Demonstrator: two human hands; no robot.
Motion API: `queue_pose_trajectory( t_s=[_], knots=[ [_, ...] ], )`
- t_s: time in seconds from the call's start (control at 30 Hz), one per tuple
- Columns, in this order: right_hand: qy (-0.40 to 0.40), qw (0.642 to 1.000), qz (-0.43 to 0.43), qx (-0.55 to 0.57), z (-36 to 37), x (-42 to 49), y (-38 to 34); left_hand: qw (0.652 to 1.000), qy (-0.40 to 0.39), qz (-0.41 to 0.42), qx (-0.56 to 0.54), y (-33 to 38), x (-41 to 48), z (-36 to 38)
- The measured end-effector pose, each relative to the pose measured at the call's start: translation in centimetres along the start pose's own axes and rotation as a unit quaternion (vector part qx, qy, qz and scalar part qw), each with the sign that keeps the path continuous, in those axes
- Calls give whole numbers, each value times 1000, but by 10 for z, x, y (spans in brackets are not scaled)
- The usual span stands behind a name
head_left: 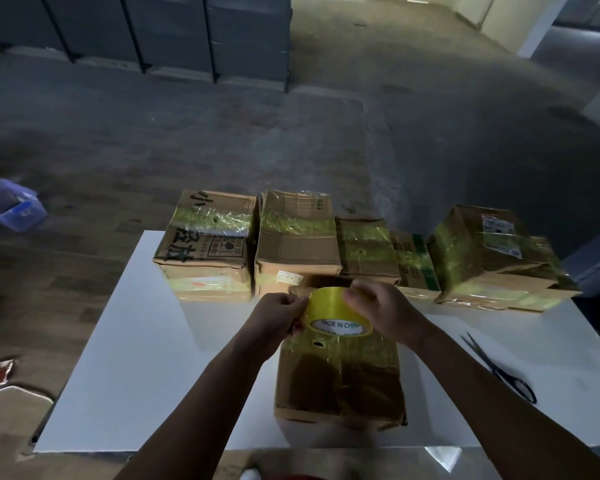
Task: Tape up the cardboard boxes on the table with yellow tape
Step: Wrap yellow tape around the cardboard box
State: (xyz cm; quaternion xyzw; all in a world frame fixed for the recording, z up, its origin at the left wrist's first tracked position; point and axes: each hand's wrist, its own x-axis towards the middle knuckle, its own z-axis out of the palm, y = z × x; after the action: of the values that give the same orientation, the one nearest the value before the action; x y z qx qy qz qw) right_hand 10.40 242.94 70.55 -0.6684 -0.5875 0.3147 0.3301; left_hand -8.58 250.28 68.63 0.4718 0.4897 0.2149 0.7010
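A roll of yellow tape (336, 311) is held above the near cardboard box (340, 382), which stands in the middle of the white table (146, 341). My right hand (385, 311) grips the roll from the right side. My left hand (278, 318) pinches at the roll's left edge, where the loose tape end lies. The near box has yellow tape across its top. Several more cardboard boxes (205, 244) banded with yellow tape stand in a row along the table's far edge.
Black scissors (499, 368) lie on the table at the right. On the floor to the left are a blue plastic basket (11, 204) and a small red-brown packet (0, 372). Dark shelving units (153, 29) stand at the back.
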Motion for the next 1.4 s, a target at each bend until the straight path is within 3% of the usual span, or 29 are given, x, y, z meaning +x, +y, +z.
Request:
queue_pose_trajectory(
  t_s=[0.2, 0.47, 0.8, 1.0, 1.27, 1.33, 1.4],
  knots=[
    [-12, 998, -33, -57, 0, 3, -1, 1000, 19, -5, 13, -3, 1, -7],
    [-28, 997, -16, -66, 1, 0, 7, 999, 34, 3, 27, -9, 0, -6],
    [-3, 999, 4, -52, -11, -9, 13, 994, 33, 64, 79, -11, 0, 8],
    [15, 997, 13, -68, -20, -12, 14, 967, 56, 152, 198, -8, 7, 22],
    [58, 993, -19, -104, -33, -19, 20, 990, 36, 74, 114, -6, 23, 30],
    [69, 992, -6, -102, -37, -22, 23, 977, 52, 107, 175, -6, 32, 30],
    [66, 993, 13, -99, -41, -26, 26, 934, 82, 172, 302, -8, 43, 26]
  ],
)
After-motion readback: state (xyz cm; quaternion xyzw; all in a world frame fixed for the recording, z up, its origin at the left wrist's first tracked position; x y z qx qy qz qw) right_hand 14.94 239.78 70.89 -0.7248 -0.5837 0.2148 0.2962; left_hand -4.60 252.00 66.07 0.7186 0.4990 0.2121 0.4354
